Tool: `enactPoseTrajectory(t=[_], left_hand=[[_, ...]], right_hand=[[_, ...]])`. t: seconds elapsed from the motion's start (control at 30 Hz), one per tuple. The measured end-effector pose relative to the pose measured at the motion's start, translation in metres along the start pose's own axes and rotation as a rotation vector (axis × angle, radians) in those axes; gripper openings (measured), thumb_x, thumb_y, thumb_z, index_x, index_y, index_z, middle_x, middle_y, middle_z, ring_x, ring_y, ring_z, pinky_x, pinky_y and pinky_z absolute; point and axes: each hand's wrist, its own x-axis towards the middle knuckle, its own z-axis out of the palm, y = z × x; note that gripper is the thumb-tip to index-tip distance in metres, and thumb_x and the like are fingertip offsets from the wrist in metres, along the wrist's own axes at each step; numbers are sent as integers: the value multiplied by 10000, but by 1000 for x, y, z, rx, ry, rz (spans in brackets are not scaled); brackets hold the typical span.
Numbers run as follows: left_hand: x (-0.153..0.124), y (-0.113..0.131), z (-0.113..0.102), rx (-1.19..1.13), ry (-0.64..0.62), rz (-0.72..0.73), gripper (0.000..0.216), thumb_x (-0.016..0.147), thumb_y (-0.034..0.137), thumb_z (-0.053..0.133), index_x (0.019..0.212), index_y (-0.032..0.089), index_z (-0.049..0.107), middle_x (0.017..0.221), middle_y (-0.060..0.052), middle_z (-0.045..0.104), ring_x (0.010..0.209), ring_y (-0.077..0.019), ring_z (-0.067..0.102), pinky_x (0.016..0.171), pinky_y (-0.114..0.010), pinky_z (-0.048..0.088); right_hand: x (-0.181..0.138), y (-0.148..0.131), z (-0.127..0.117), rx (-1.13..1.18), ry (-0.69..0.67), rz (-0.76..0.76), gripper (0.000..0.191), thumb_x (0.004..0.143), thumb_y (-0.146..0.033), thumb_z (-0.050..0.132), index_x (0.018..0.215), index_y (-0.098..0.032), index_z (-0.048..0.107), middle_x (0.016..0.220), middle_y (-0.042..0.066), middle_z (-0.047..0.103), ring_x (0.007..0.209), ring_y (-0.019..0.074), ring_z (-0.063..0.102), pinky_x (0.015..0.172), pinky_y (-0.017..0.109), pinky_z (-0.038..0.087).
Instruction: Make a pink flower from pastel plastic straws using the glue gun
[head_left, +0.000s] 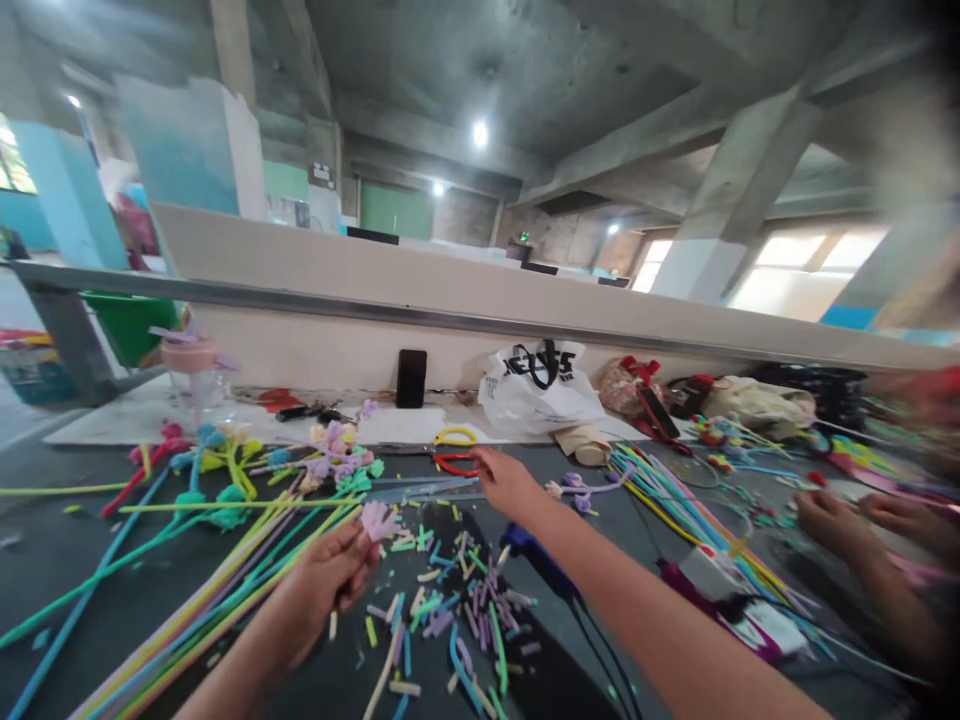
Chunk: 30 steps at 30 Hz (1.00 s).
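Note:
My left hand (341, 565) is closed, its fingertips pinching a small lilac pipe-cleaner flower (379, 521) above the dark table. Stretched forward, my right hand (501, 480) has its fingers closed at the red handle of a pair of scissors (454, 462), which has one yellow and one red handle. The scissors lie near the back of the table with their tip to the left. Under my right forearm is a blue glue gun (544, 562), partly hidden, its cord running toward me. Short cut pieces of pipe cleaner (480, 605) are scattered between my arms.
Long pipe cleaners (225, 610) and finished flowers (330, 455) lie at left. More long stems (660, 495) and a white power strip (765, 625) are at right. A phone (412, 378) and white bag (536, 385) stand behind. Another person's hands (840, 525) work at far right.

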Motion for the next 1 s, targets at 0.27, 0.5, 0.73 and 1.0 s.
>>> enactPoseTrajectory(t=[0.27,0.5,0.73,1.0], left_hand=[[-1,2,-9,-376,-78,-22,314,697,386,654,604,132,496,443,65,387,353,-16,285,379,-170,157],[3,7,-16,-594,-88,-89,216,809,319,519,673,163,458,448,82,371,298,-14,223,340,-166,145],[-1,14,-13,-587,-132,-66,196,821,283,498,671,159,471,433,77,370,288,-16,234,324,-157,149],[-17,23,-7,-495,-315,-58,252,773,314,569,607,141,490,394,74,343,284,-16,222,314,-155,146]], right_hand=[[116,29,43,-193,-237,-15,283,869,-287,500,1122,-159,509,1125,72,542,936,191,569,777,390,487],[123,26,41,-238,-387,-77,855,524,10,680,1310,-124,372,1099,182,594,1005,307,564,792,344,442],[93,6,-17,-65,-295,0,472,600,-135,566,1069,-185,580,908,107,665,844,280,615,729,368,449],[-72,-54,-27,1037,-341,1,392,699,-372,569,1049,-237,454,788,-7,550,488,87,504,455,220,471]])
